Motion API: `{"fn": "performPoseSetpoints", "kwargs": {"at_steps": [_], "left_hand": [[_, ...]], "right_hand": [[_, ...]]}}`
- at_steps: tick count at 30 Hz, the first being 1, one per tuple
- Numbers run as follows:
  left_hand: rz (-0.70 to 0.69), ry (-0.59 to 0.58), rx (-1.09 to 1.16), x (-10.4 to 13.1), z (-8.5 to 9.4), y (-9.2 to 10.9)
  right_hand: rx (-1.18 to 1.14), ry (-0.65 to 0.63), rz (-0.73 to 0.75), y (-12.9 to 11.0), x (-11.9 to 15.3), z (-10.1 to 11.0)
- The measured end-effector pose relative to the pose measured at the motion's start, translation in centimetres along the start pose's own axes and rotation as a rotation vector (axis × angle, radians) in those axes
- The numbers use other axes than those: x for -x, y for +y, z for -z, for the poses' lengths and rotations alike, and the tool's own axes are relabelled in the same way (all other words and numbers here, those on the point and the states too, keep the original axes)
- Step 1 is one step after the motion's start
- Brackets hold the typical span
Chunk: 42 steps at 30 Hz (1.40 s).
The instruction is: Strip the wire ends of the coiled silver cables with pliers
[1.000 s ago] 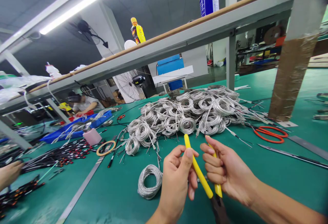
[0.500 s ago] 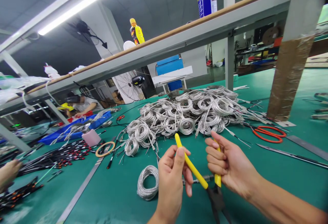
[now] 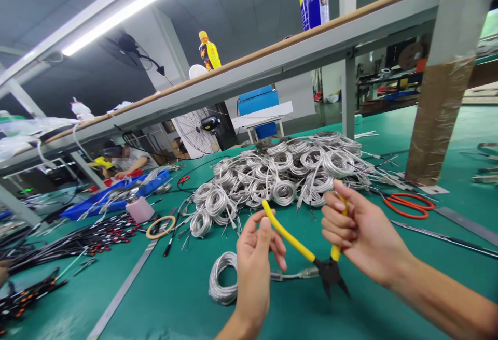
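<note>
While the yellow-handled pliers [image 3: 330, 273] are held out over the green table [image 3: 187, 309], jaws spread, one handle is pinched by the left hand [image 3: 253, 262], thumb against fingers, and the other is wrapped in the curled right hand [image 3: 363, 234]; beyond, silver coils [image 3: 282, 161] are heaped (quite a tangle), and a single coil [image 3: 222, 292] is partly hidden by the left wrist
</note>
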<state>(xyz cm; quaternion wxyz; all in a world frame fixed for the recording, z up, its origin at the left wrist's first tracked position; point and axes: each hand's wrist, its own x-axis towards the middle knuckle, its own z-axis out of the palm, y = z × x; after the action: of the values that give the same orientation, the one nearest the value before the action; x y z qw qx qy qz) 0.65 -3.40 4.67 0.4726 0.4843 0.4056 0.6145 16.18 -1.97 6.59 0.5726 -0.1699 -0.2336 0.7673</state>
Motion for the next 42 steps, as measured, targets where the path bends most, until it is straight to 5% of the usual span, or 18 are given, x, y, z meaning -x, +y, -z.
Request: {"fn": "performPoseSetpoints", "kwargs": {"at_steps": [4, 8, 12, 16, 19, 23, 27, 31, 37, 42], "left_hand": [[-0.075, -0.018, -0.245, -2.6, 1.4, 0.6], [-0.012, -0.339, -0.735, -3.6, 3.6, 1.4], [0.041, -0.693, -1.262, -2.1, 5.3, 1.5], [0.032, -0.766, -1.470, -1.1, 6.0, 0.5], [0.033, -0.638, -1.388, -1.9, 6.4, -0.6], [0.277, -0.405, -0.912, -3.7, 6.4, -2.5], [0.386, -0.378, -0.720, -3.8, 4.9, -4.1], [0.439, -0.393, -0.643, -2.8, 2.9, -4.8], [0.392, -0.356, -0.474, -2.7, 1.6, -5.0], [0.341, -0.258, -0.320, -2.8, 1.4, -5.3]], "right_hand": [[0.477, -0.112, 0.155, -1.6, 0.4, -0.1], [1.183, -0.099, 0.251, -0.8, 0.7, 0.7], [1.793, -0.066, 0.316, 1.6, 0.3, 2.6], [2.009, -0.010, 0.302, 3.1, -0.1, 4.4], [1.996, -0.007, 0.323, 3.5, 0.0, 5.0], [1.995, -0.072, 0.298, 4.7, 0.5, 5.3], [2.144, -0.139, 0.188, 6.7, 0.7, 5.6], [2.242, -0.107, 0.260, 6.6, 0.3, 6.5], [1.959, 0.029, 0.221, 4.4, -0.7, 6.5], [1.680, 0.086, 0.339, 5.2, -1.9, 5.9]]}}
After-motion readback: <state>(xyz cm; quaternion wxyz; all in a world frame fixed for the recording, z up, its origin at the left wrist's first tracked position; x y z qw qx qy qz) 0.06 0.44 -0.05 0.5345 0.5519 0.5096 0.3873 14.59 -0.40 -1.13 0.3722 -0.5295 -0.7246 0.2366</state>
